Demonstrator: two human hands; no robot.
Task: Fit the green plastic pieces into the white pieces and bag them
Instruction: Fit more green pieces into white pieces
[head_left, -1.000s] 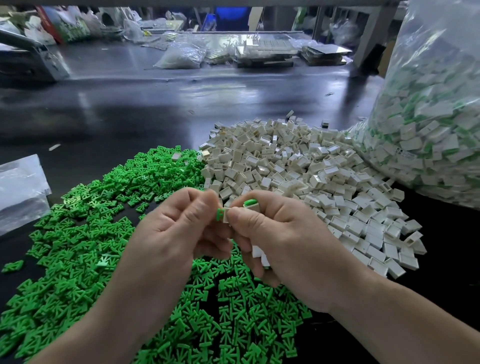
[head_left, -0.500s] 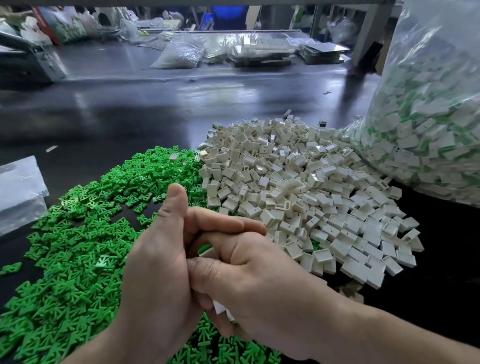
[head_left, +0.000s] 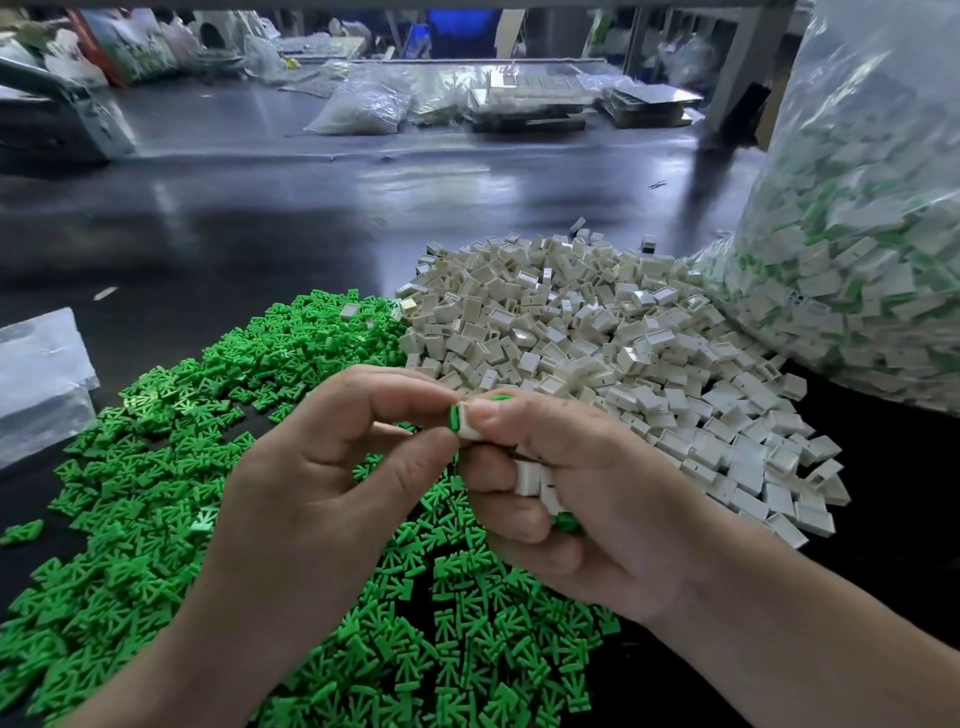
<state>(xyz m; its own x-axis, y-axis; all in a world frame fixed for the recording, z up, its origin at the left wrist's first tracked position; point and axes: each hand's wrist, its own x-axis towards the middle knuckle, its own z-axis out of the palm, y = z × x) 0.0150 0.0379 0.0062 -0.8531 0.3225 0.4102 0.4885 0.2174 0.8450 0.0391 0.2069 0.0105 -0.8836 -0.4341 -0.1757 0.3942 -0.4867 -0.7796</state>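
Bright green plastic pieces (head_left: 156, 493), smooth and faintly sheened, are heaped with off-white plastic pieces (head_left: 597, 332) of a satin finish. A dark, glossy worktop (head_left: 260, 218) is seen mirroring the overhead light. A clear, crinkled plastic-film bag (head_left: 857, 234) glints at right; cloudy plastic sheeting (head_left: 36, 374) is laid at left.

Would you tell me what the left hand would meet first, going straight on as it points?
Probably the white piece in the right hand, right behind the green piece the left hand pinches.
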